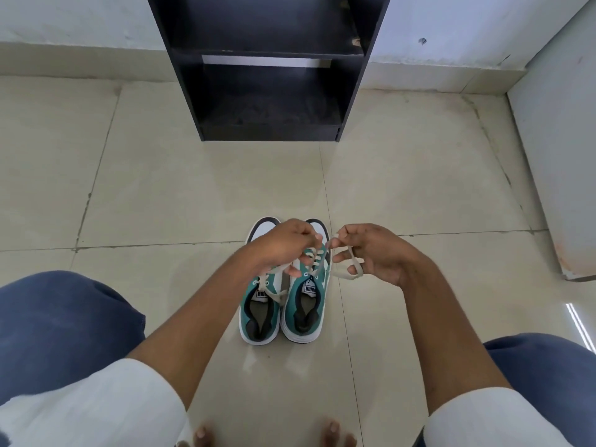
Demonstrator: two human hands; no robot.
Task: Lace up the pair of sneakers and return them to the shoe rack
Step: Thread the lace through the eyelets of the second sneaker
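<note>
Two teal and white sneakers stand side by side on the floor, toes pointing away from me: the left sneaker (259, 312) and the right sneaker (306, 304). Both hands hover above the right one. My left hand (283, 245) pinches one end of its cream lace (342, 273). My right hand (371, 253) holds the other end, which loops around its fingers. The left sneaker's lace lies loosely tied over its tongue. My hands hide the front halves of both shoes.
A black shoe rack (267, 75) with open shelves stands against the wall straight ahead, about a tile beyond the shoes. A white panel (561, 156) runs along the right. My knees in blue trousers flank the shoes, my bare toes at the bottom edge.
</note>
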